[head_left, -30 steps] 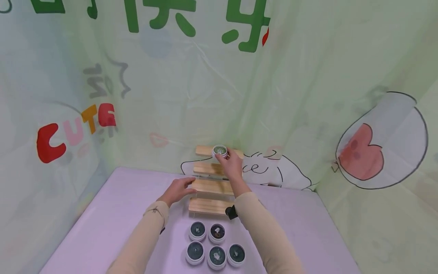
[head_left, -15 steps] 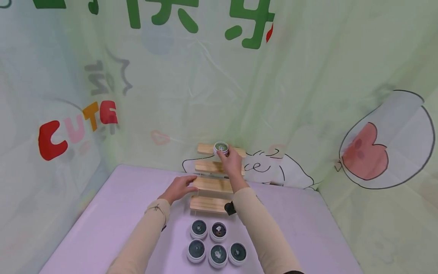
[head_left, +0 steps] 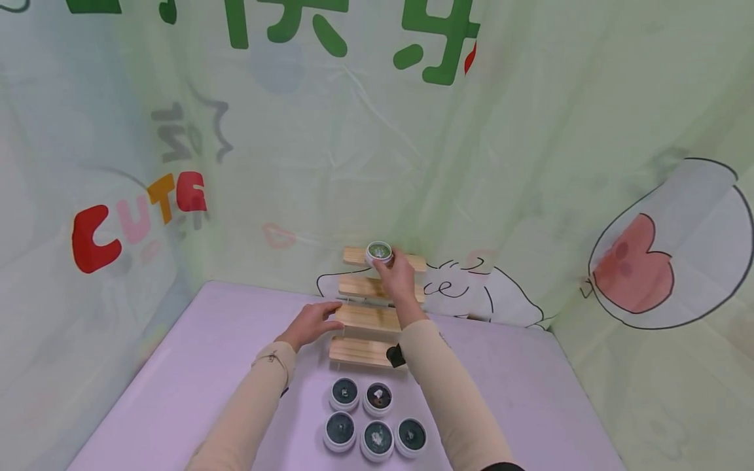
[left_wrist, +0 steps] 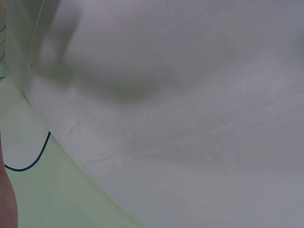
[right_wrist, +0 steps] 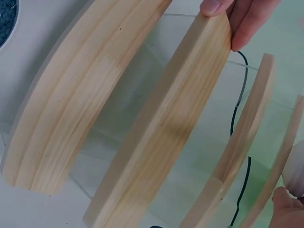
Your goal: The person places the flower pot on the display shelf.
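Observation:
A stepped wooden display rack [head_left: 368, 318] stands at the back of the table, its planks rising in tiers. My left hand [head_left: 311, 324] pinches the left end of a middle plank; in the right wrist view its thumb lies on the front edge, with fingers behind. My right hand [head_left: 398, 278] holds a small round white pot [head_left: 379, 252] with green contents, which overlaps the top plank in the head view. The right wrist view catches only part of that hand [right_wrist: 286, 209] and the pot [right_wrist: 294, 168]. At the left wrist view's edge, a sliver of hand [left_wrist: 7, 204] appears.
Several more white pots [head_left: 377, 439] with dark teal contents are grouped on the lilac tabletop [head_left: 512, 386] in front of the rack. Close behind the rack hangs a pale green printed curtain [head_left: 506, 196], which also encloses both sides.
The pot in my right hand has shifted slightly left along the top plank. My left hand keeps its hold on the rack. The head view has moved a little.

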A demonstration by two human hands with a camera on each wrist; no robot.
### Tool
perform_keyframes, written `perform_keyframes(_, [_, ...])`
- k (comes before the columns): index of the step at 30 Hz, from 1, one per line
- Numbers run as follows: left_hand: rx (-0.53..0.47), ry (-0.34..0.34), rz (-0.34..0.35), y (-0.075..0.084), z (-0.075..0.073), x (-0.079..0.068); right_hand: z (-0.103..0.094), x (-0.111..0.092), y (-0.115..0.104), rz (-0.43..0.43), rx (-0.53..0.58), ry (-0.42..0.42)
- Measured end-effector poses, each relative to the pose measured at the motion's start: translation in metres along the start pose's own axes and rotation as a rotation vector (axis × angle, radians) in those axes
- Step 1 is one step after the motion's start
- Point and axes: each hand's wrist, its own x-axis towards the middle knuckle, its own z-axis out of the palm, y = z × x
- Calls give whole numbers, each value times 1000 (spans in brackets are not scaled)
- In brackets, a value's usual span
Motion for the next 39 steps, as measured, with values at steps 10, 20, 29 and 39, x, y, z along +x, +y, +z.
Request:
perform_keyframes(10, [1, -10, -12, 2, 1, 1, 1, -1, -3, -17, -65, 102])
perform_keyframes(20, [11, -6, 12, -10, 5, 10, -1, 2, -5, -47, -117, 22])
perform_keyframes(29, [-5, -20, -2, -4, 2, 6, 0, 1, -5, -47, -126, 19])
perform_keyframes(39, [32, -5, 28, -20, 7, 13, -13, -11, 1, -101, -119, 95])
